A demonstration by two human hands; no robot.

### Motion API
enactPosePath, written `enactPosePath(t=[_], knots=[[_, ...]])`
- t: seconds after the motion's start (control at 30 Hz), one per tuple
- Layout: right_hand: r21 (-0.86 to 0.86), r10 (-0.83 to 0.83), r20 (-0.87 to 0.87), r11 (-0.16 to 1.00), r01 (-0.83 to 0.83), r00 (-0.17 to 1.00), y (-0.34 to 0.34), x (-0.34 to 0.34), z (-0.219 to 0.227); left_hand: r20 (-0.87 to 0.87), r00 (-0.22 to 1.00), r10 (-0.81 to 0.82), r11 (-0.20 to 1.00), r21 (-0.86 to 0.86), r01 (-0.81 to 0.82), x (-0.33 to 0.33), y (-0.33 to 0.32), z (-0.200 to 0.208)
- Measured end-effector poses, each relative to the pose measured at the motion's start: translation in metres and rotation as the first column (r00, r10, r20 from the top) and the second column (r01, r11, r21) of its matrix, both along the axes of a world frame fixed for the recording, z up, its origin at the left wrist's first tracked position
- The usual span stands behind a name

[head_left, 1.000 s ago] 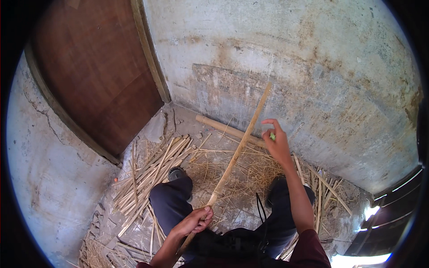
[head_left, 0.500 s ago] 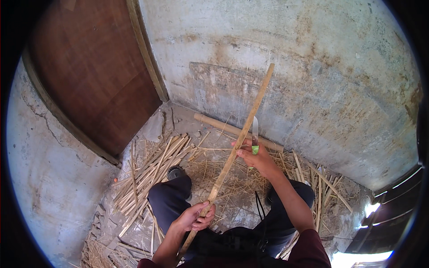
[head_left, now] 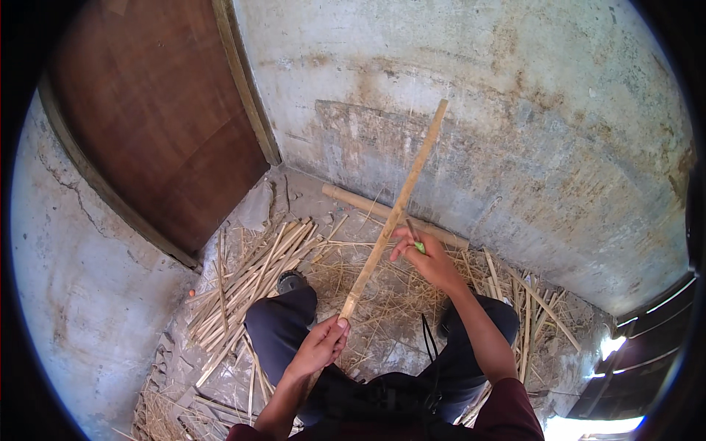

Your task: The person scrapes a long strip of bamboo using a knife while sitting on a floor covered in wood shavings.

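A long, flat bamboo strip (head_left: 419, 162) slants up and away from my lap toward the wall. Near its lower end my left hand (head_left: 321, 348) is closed around it, thumb on top. My right hand (head_left: 435, 266) holds a knife by its green handle (head_left: 420, 248) beside the middle of the strip. The blade looks narrow, turned nearly edge-on. Some right-hand fingers are stretched toward the strip; whether they touch it I cannot tell.
A pile of split bamboo strips (head_left: 250, 275) lies left of my legs, more strips (head_left: 528, 316) to the right. A thick bamboo pole (head_left: 353, 197) rests along the foot of the stained wall (head_left: 515, 147). Shavings (head_left: 390, 301) cover the floor. A brown door (head_left: 154, 117) stands at left.
My right hand has turned the knife, so its blade no longer stands upright. The right fingers have come off the strip's face. My left hand has shifted slightly, its thumb now over the strip.
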State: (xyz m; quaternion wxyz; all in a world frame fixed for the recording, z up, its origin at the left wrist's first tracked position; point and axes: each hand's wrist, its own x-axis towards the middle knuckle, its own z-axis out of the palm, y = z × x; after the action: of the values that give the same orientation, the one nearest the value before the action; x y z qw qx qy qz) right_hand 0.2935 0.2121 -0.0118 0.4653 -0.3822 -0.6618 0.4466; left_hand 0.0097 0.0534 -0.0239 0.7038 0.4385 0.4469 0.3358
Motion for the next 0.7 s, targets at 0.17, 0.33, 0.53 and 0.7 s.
enactPosePath(t=[0.17, 0.33, 0.53, 0.7], knots=[[0.281, -0.013, 0.391, 0.954, -0.106, 0.920, -0.009, -0.008, -0.008, -0.030, 0.996, 0.079, 0.997, -0.019, -0.080, -0.001, 0.007, -0.008], [0.411, -0.137, 0.602, 0.898, -0.158, 0.787, -0.025, -0.025, -0.011, -0.055, 0.994, 0.094, 0.995, 0.044, -0.092, 0.007, 0.010, -0.004], [0.401, -0.138, 0.658, 0.896, -0.189, 0.740, -0.030, -0.037, -0.018, -0.108, 0.988, 0.113, 0.985, 0.145, -0.097, 0.016, 0.007, -0.006], [0.397, -0.149, 0.643, 0.904, -0.160, 0.752, -0.034, -0.040, -0.016, -0.352, 0.914, 0.203, 0.942, 0.326, -0.084, 0.020, 0.000, -0.003]])
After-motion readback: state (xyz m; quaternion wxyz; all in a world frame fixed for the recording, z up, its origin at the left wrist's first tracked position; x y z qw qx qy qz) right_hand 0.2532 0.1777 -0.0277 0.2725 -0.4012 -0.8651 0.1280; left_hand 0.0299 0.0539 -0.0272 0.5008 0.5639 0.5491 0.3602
